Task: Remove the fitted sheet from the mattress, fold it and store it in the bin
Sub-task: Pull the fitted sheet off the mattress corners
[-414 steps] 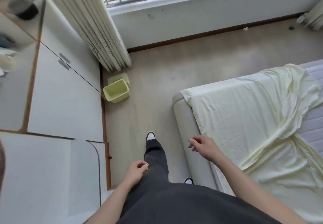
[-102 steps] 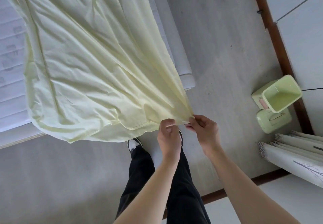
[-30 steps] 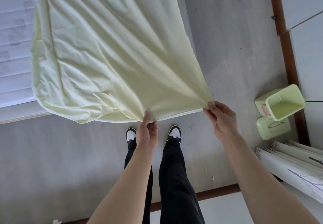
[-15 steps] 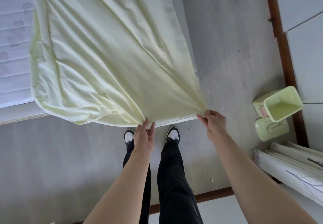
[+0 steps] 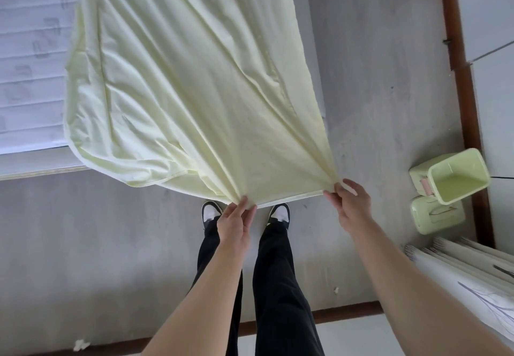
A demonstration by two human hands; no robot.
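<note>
Hands farther apart, sheet (image 5: 194, 83) taut; bin (image 5: 459, 179) rightward.

Surroundings: floor, skirting, curtain and cabinet fronts

A grey floor (image 5: 375, 83) fills most of the view. A brown wooden skirting board (image 5: 470, 111) runs along the right side below white cabinet fronts (image 5: 492, 16), and a second run of skirting (image 5: 345, 314) crosses the near edge. A pleated white curtain (image 5: 470, 269) lies bunched at the near right. Two black-and-white shoes (image 5: 279, 213) stand on the floor below black trouser legs (image 5: 278, 286). Small white scraps (image 5: 80, 344) lie on the floor at the near left and near the right leg.
</note>
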